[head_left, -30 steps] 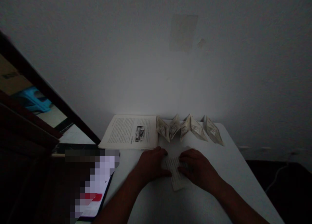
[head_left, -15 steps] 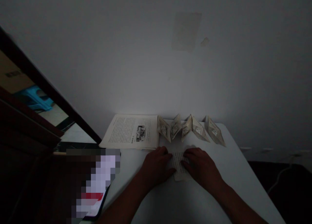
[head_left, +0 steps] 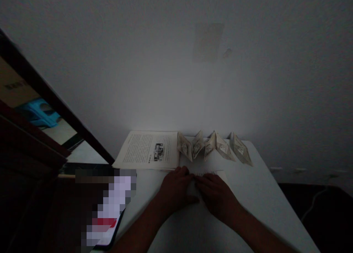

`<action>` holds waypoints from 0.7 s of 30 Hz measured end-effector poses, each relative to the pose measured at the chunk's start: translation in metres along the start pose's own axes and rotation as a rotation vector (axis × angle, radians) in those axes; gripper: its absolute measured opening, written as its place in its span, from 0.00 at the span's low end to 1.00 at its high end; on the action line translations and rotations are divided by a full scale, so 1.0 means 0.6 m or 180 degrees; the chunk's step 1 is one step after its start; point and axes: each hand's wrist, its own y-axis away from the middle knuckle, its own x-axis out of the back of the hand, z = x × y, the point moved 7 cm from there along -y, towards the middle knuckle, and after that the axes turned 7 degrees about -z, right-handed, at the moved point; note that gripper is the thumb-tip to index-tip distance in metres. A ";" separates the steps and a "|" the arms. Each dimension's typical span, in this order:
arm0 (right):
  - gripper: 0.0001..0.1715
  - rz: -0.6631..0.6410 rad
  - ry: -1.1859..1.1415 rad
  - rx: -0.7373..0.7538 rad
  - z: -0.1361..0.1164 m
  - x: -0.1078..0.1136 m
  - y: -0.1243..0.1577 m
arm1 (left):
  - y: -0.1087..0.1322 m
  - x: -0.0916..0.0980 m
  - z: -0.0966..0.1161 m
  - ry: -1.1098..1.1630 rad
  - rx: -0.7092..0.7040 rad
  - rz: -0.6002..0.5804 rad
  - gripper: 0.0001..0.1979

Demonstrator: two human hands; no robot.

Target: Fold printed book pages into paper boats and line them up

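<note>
In the head camera's view, which is dim throughout, your left hand (head_left: 176, 188) and right hand (head_left: 216, 195) lie side by side on the near middle of the white table (head_left: 261, 194). Both are palm down with the fingers spread flat rather than curled. The fingertips of the two hands meet over a printed paper sheet (head_left: 219, 173). Neither hand grips anything. They bear down on the sheet, probably to pin it against the tabletop so it cannot slide or spring up. Most of the sheet is hidden under your hands, and only its far edge and right corner show past your right knuckles, so I cannot tell how it is creased.

Just beyond your fingertips, along the far edge of the table by the wall (head_left: 176, 62), stands a row of folded paper boats (head_left: 216, 145). They are made of the same printed paper and sit close together, clear of your hands. To their left an open book (head_left: 150, 150) lies flat, its right edge touching the first boat (a small picture shows on the page, but the text is too small to read).

A phone (head_left: 110, 209) with its screen lit rests at the near left edge of the table, well apart from the sheet. Farther left, a dark wooden rail (head_left: 55, 98) slants across the view, with something blue (head_left: 37, 111) behind it on the floor.
</note>
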 end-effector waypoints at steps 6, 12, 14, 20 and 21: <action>0.17 -0.0125 0.0056 -0.0156 -0.009 -0.004 -0.005 | -0.002 0.001 0.001 0.0055 0.0006 -0.0058 0.31; 0.18 -0.0214 0.0165 -0.0344 -0.005 -0.006 -0.002 | -0.002 0.000 0.000 0.0032 0.0035 -0.0072 0.31; 0.16 -0.0202 0.0228 -0.0373 -0.003 -0.003 -0.002 | -0.002 0.000 0.001 0.0019 0.0037 -0.0060 0.32; 0.14 -0.0163 0.0347 -0.0444 -0.003 0.012 0.000 | -0.002 0.002 0.001 0.0000 0.0105 -0.0100 0.34; 0.14 -0.0144 0.0356 -0.0490 0.001 0.014 0.003 | -0.002 0.003 0.001 0.0000 0.0121 -0.0098 0.34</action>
